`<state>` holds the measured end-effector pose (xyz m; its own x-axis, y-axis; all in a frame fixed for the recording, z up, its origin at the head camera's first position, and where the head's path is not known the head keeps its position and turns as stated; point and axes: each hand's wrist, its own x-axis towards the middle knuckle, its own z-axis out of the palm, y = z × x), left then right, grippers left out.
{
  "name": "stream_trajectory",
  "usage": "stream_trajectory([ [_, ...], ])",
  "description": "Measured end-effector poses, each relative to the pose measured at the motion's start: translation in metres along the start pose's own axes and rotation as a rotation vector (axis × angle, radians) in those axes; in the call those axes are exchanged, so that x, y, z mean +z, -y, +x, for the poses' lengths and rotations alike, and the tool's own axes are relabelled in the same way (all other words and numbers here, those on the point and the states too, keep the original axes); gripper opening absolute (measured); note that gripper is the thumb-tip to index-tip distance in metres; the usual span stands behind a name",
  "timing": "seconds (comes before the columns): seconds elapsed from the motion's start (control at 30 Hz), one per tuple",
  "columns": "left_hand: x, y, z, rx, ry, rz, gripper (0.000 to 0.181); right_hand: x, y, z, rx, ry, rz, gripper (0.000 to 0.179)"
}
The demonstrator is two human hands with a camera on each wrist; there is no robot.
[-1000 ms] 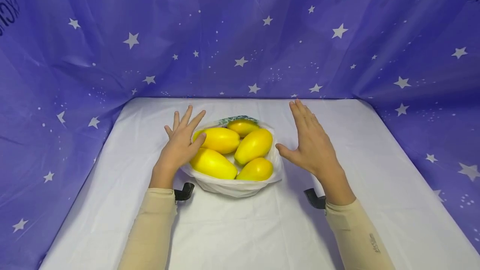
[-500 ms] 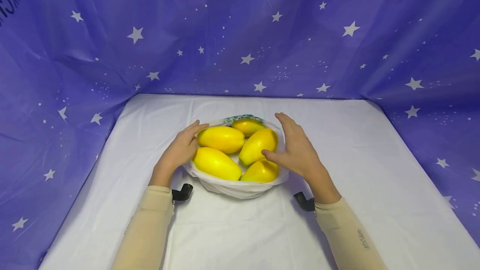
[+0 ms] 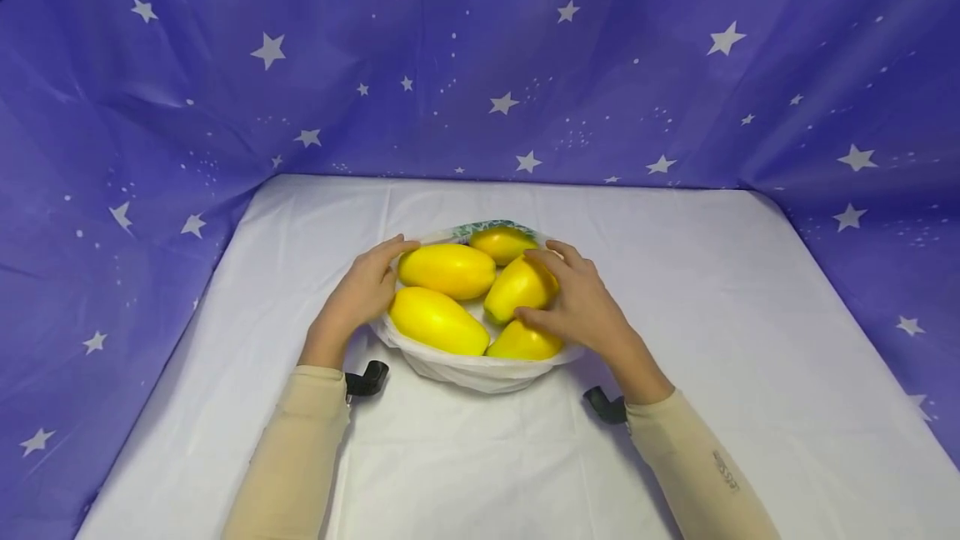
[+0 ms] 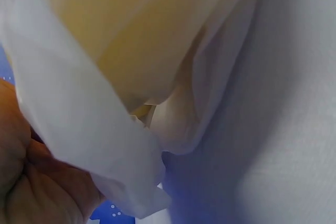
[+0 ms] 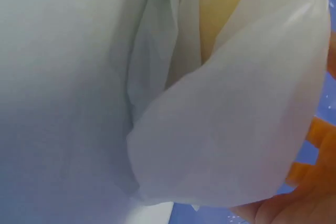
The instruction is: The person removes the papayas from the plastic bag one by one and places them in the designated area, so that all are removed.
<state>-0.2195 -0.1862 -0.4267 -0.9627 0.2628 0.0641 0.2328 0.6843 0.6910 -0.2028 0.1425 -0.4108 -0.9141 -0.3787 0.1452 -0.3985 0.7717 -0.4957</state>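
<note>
Several yellow mangoes [image 3: 447, 271] lie in an opened white plastic bag [image 3: 480, 376] with a green printed patch at its back edge. My right hand [image 3: 581, 302] reaches over the bag's right rim, fingers and thumb curved around the right-hand mango [image 3: 519, 290]. The thumb also overlaps the front right mango [image 3: 525, 343]. At the left rim, my left hand [image 3: 363, 290] rests with relaxed fingers beside the left mangoes, its fingertips at the upper one. In the wrist views, bag film [image 4: 94, 108] hides much of the left hand [image 4: 47, 182] and the right hand [image 5: 307, 187].
A white cloth [image 3: 480, 473] covers the table under the bag. Purple star-printed sheeting [image 3: 420, 48] rises behind and at both sides. Black wrist mounts [image 3: 367, 379] stick out inward from the cuffs, near the front of the bag.
Both hands have come in toward the bag. The right moved left, from beside the bag onto the right-hand mango; the left lowered its spread fingers to the rim. The head view shifted slightly.
</note>
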Motion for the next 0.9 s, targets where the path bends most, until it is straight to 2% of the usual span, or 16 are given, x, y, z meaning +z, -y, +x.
stream_trajectory([
  [0.2,0.000,-0.005,0.001,-0.003,0.002,0.008,0.054,0.002,-0.010,0.007,0.037,0.075,0.063,0.077],
  [0.4,0.001,-0.005,0.000,-0.013,-0.004,0.021,0.053,0.005,-0.014,0.011,0.051,0.116,0.123,0.079],
  [0.6,0.002,-0.005,-0.002,-0.041,-0.005,0.010,0.051,0.005,-0.013,0.012,0.074,0.086,0.164,0.078],
  [0.9,0.002,-0.006,-0.002,-0.025,-0.023,0.045,0.051,0.002,-0.013,0.010,0.055,0.002,0.154,0.079],
])
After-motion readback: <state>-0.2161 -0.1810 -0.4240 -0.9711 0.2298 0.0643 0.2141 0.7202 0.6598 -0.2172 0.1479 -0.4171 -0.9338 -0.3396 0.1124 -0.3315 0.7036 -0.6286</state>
